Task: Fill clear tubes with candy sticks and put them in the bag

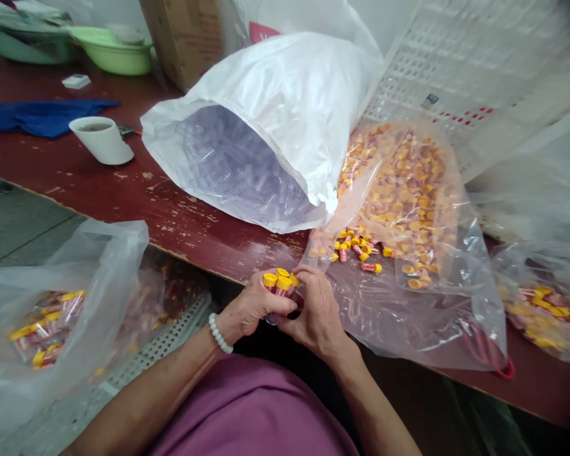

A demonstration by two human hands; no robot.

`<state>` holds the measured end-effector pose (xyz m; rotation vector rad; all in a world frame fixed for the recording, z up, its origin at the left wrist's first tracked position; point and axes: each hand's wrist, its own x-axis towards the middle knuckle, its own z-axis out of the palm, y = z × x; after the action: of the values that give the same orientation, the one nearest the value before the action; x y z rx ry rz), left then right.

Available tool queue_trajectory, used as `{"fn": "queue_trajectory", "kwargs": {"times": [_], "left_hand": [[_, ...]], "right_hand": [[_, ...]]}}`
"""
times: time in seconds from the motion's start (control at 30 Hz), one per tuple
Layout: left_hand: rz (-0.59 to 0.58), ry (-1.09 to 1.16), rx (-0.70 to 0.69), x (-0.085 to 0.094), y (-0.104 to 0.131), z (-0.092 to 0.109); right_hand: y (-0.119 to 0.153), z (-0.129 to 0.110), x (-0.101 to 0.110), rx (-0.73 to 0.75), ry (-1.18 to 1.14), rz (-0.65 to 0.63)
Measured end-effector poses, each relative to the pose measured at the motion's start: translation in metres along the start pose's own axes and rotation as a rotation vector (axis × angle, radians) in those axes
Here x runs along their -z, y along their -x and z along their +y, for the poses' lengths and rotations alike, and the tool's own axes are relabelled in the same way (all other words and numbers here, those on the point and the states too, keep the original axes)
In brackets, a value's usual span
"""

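My left hand, with a beaded bracelet at the wrist, is wrapped round several small clear tubes with yellow caps and red-and-white contents. My right hand closes on the same cluster from the right, its thumb and index finger at the tubes. The lower ends are mostly hidden by the fingers. Beyond my hands, an open white sack holds many clear empty tubes. To its right, a clear plastic bag holds many yellow-capped pieces, with some loose at its mouth.
A white cup stands on the dark red table, near a blue cloth and green basins. A white perforated crate leans behind. Bags of capped tubes lie lower left and far right.
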<state>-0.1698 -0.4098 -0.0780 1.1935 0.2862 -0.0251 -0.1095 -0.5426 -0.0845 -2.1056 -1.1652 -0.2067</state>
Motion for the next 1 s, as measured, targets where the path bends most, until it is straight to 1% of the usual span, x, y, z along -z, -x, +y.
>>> {"fn": "queue_trajectory", "kwargs": {"times": [0.07, 0.2, 0.27, 0.4, 0.47, 0.6, 0.7, 0.87, 1.0], "left_hand": [[0.029, 0.006, 0.009, 0.000, -0.001, -0.002], [0.084, 0.071, 0.023, 0.003, -0.002, 0.000], [0.100, 0.066, 0.018, 0.005, -0.002, 0.000], [0.105, -0.006, -0.002, 0.008, -0.001, -0.002], [0.106, -0.015, 0.014, 0.008, 0.000, -0.002], [0.098, 0.020, 0.040, 0.006, 0.002, 0.001], [0.101, 0.045, 0.030, 0.008, 0.003, 0.000], [0.129, 0.077, 0.039, 0.014, 0.005, -0.002], [0.137, 0.098, 0.042, 0.017, 0.008, 0.001]], "right_hand": [[-0.001, 0.000, -0.003, -0.016, -0.033, 0.000], [-0.002, -0.005, -0.001, -0.031, -0.069, -0.102], [-0.001, -0.010, 0.000, -0.026, -0.059, -0.113], [-0.002, -0.016, -0.004, 0.017, 0.020, -0.093], [-0.005, -0.016, -0.007, 0.048, 0.048, -0.075], [-0.012, -0.015, -0.009, 0.105, -0.001, -0.002], [-0.014, -0.017, -0.013, 0.093, -0.030, 0.026], [-0.012, -0.022, -0.024, 0.047, -0.066, -0.003], [-0.013, -0.023, -0.028, 0.034, -0.122, 0.034]]}}
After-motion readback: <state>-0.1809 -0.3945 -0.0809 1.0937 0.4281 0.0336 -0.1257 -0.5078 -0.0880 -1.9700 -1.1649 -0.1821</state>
